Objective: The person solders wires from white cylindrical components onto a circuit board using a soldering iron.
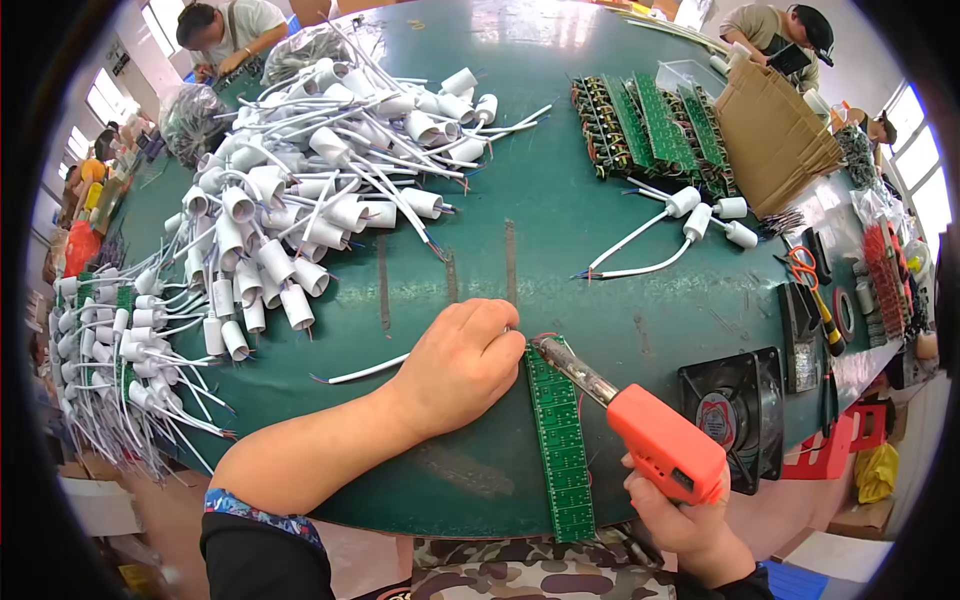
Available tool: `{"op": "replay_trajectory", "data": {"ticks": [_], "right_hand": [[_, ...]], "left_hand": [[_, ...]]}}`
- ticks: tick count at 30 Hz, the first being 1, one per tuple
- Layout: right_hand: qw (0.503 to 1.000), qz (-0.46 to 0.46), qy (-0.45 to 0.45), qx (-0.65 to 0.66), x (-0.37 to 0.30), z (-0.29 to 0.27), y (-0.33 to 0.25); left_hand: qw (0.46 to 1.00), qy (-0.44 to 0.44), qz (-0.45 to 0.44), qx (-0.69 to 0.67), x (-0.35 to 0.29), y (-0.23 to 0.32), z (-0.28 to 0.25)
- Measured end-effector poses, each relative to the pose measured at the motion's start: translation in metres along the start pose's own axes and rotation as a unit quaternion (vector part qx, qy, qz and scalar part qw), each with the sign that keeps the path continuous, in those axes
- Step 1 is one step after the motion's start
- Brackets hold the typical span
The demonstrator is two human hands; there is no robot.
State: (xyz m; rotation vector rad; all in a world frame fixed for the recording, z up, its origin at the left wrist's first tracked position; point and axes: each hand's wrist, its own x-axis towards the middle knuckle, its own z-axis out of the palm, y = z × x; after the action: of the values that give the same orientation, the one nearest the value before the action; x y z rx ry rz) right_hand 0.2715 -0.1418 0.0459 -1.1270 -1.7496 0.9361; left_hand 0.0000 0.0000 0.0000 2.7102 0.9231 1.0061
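Note:
My right hand (690, 525) grips a red soldering gun (668, 442), its metal barrel slanting up and left. The barrel's tip is at the far end of a long green circuit board strip (562, 445), beside my left fingertips. My left hand (462, 362) is closed at that end, thumb and fingers pinched together. A white cable (368, 370) runs in under this hand; whatever hangs on its hidden end is covered by my palm. A thin red wire lies along the board's right edge.
A heap of white cabled sockets (290, 200) covers the left, with wired boards (110, 350) before it. Stacked green boards (650, 125), loose sockets (698, 215) and cardboard (775, 130) stand far right. A black fan (732, 415), scissors (802, 266) and a screwdriver (828, 322) lie right. Two people work opposite.

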Motion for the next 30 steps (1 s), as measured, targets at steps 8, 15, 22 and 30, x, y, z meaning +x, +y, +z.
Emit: {"op": "replay_trajectory", "data": {"ticks": [8,15,22,30], "right_hand": [[0.999,0.029,0.025,0.012,0.0030,0.0029,-0.0030],[0.999,0.030,0.036,0.007,-0.0018,0.0047,-0.0026],[0.998,0.043,0.046,-0.006,-0.0010,0.0067,-0.0042],[0.997,0.040,0.053,-0.030,0.0015,0.0074,-0.0080]], "left_hand": [[1.000,-0.006,-0.003,-0.003,0.0006,-0.0001,0.0001],[1.000,-0.016,-0.009,-0.012,0.0017,0.0006,-0.0021],[1.000,-0.021,-0.011,-0.015,0.0024,0.0003,-0.0035],[0.999,-0.022,-0.014,-0.022,0.0030,0.0001,-0.0036]]}}
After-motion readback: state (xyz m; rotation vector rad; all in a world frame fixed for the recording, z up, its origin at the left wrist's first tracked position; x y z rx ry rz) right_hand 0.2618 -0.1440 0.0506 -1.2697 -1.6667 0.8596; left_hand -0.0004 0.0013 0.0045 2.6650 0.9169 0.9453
